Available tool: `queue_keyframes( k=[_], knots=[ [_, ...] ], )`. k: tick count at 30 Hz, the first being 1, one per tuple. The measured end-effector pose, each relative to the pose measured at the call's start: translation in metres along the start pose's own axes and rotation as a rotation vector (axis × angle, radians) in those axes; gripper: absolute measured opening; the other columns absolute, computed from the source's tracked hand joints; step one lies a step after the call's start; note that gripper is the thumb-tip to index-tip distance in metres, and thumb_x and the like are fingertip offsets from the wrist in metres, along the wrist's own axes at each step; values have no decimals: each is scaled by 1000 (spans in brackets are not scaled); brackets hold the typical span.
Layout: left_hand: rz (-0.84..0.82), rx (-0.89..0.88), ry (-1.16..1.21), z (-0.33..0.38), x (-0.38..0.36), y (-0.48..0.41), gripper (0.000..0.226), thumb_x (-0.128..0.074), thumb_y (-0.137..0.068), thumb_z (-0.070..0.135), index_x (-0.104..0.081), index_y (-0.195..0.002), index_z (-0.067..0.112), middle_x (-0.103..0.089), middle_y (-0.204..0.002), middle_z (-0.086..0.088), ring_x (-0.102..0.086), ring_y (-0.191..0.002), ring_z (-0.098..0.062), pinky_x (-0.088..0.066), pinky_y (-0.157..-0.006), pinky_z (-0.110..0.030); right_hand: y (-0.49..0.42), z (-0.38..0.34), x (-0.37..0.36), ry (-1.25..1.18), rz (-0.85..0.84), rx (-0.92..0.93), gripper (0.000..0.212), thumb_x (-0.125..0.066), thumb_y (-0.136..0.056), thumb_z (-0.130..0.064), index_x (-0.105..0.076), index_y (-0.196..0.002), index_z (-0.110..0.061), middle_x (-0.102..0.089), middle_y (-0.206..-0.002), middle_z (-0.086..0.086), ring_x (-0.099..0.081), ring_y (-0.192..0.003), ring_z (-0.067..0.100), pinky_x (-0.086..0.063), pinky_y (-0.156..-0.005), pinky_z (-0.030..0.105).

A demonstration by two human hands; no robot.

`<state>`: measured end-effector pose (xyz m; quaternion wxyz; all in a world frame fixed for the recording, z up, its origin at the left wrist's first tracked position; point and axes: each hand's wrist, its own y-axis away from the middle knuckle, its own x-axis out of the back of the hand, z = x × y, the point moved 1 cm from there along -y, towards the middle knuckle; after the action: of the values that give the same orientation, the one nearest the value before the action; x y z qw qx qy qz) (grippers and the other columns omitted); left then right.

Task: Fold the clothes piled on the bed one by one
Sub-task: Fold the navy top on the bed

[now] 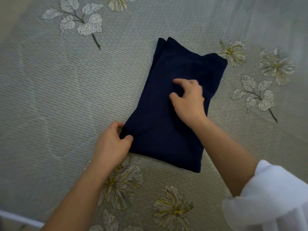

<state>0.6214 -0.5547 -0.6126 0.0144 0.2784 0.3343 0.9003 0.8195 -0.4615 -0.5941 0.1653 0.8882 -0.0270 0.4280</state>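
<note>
A dark navy garment [155,100] lies folded into a long rectangle in the middle of the bed, its far end showing two layered edges. My left hand [111,144] pinches the garment's near left corner between thumb and fingers. My right hand [188,100] rests on top of the garment's middle, fingers loosely curled and touching the cloth, thumb spread to the left. No other clothes from the pile are in view.
The bed is covered by a grey ribbed bedspread [58,97] printed with pale flowers and leaves. A white loose sleeve [273,194] covers my right upper arm at the lower right. The bed's near edge shows at the bottom left.
</note>
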Motion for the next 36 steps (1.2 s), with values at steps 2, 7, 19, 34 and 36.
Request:
queue_keyframes(
  k=[2, 7, 19, 34, 36],
  knots=[
    [120, 29, -130, -7, 2, 6, 38, -63, -77, 38, -53, -111, 24, -58, -86, 16, -55, -75, -4, -39, -60, -23, 7, 21, 11, -25, 259, -172, 50, -61, -83, -22, -49, -131, -19, -42, -134, 5, -37, -126, 22, -29, -107, 40],
    [-100, 307, 269, -8, -7, 16, 61, -70, -55, 55, -56, -103, 22, -67, -98, 4, -68, -87, -18, -56, -80, -46, 24, 70, 25, -383, 74, -522, 47, -75, -78, -20, -55, -119, -9, -64, -108, 4, -63, -98, 19, -52, -89, 38],
    [541, 49, 731, -10, 9, 34, 26, -63, -84, 23, -48, -103, 33, -62, -89, 8, -61, -65, 11, -47, -54, -10, 146, 69, 34, -272, -834, -805, 38, -60, -90, -33, -66, -77, 3, -70, -64, 17, -65, -46, 22, -50, -42, 25],
    [457, -74, 41, -57, -14, 67, 44, -36, -100, 45, -36, -130, 13, -49, -107, 7, -48, -85, -11, -31, -64, -27, 59, 107, 34, 111, -43, -309, 28, -52, -96, -26, -48, -111, -3, -57, -112, 16, -54, -106, 33, -41, -87, 39],
    [462, -138, 49, -58, -10, 64, 42, -37, -100, 43, -38, -129, 13, -50, -107, 9, -49, -84, -8, -32, -62, -23, 54, 109, 37, 166, 31, -157, 21, -50, -97, -21, -47, -107, -3, -56, -108, 19, -53, -98, 34, -37, -78, 35]
  ],
)
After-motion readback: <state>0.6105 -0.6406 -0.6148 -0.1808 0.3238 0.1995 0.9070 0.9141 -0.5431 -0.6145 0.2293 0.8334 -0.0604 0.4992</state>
